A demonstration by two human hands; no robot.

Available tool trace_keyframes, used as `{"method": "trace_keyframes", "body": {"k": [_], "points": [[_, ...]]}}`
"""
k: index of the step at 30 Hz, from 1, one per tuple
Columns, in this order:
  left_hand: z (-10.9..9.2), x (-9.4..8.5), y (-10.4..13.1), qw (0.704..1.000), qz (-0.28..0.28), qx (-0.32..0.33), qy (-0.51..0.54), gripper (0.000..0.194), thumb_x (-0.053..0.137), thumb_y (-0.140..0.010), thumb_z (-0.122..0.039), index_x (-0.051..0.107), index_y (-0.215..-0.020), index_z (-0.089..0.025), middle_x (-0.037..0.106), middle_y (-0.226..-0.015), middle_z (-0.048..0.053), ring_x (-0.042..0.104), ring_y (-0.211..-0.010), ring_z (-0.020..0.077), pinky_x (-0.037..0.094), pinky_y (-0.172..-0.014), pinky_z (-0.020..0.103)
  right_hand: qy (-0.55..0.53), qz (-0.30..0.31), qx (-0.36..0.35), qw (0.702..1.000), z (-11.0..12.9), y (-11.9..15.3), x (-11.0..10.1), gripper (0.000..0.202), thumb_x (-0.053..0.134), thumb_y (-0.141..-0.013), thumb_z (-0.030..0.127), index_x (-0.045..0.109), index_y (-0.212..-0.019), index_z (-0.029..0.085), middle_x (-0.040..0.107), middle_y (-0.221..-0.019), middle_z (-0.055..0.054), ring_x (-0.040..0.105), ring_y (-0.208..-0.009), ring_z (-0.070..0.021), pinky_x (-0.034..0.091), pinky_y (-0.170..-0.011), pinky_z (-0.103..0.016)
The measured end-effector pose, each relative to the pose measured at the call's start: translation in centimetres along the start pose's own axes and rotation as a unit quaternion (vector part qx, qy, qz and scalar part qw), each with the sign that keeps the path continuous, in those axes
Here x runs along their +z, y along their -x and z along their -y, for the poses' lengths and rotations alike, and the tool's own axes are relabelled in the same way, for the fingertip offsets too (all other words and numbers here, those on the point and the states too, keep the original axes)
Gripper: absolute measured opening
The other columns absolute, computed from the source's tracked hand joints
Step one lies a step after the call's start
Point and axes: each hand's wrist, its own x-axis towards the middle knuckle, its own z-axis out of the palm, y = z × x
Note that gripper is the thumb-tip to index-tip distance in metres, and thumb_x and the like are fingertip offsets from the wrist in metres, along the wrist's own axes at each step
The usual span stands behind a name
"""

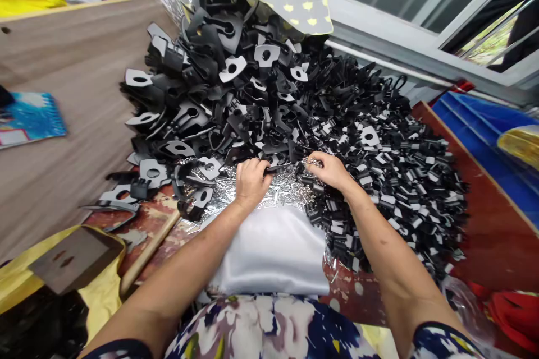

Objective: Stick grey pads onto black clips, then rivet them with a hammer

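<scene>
A small assembly workshop: heaped black plastic parts (269,95) cover the worktable (484,224).

Left hand (251,180): knuckles up, fingers curled down (forearm bare, stretched forward).
Right hand (329,170): palm down, fingers bent, close beside the left.

Black plastic clips (269,164) – flat, holed – heaped high, both hands touching the pile's near edge

My left hand (251,180) and right hand (330,171) are bare, with no rings, watch or gloves, and my forearms are uncovered to above the elbow. I wear a short-sleeved floral garment (269,328) printed in navy, white, mauve and touches of yellow.
</scene>
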Motion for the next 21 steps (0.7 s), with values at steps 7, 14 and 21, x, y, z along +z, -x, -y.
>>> {"method": "trace_keyframes", "body": {"k": [7,14,21], "points": [[0.6,0.4,0.2,0.994,-0.077,-0.028,0.074,0.038,0.068,-0.089,-0.024,0.062,-0.127,-0.022,0.066,-0.114,0.01,0.063,-0.105,0.0291,0.046,-0.093,0.042,-0.039,-0.006,-0.123,0.992,3.3,2.3,1.4,0.022,0.059,-0.099,0.038,0.076,-0.105,0.024,0.071,-0.108,-0.004,0.068,-0.099,-0.0209,0.049,-0.092,-0.032],[1.1,0.8,0.2,0.988,-0.104,-0.032,0.106,0.045,0.068,-0.088,-0.027,0.058,-0.131,-0.019,0.064,-0.115,0.011,0.063,-0.104,0.0295,0.049,-0.094,0.042,-0.065,0.02,-0.166,0.984,5.7,4.2,3.4,0.03,0.05,-0.104,0.022,0.073,-0.123,0.025,0.072,-0.113,-0.006,0.069,-0.102,-0.0199,0.051,-0.095,-0.033],[1.3,0.7,0.2,0.983,-0.116,0.006,0.143,0.06,0.066,-0.084,-0.023,0.048,-0.141,-0.019,0.056,-0.126,0.013,0.059,-0.116,0.0289,0.052,-0.098,0.044,-0.137,0.013,-0.278,0.951,7.0,7.2,7.4,0.035,0.051,-0.1,0.012,0.067,-0.13,0.022,0.062,-0.141,-0.011,0.061,-0.125,-0.0213,0.05,-0.105,-0.04]]}}
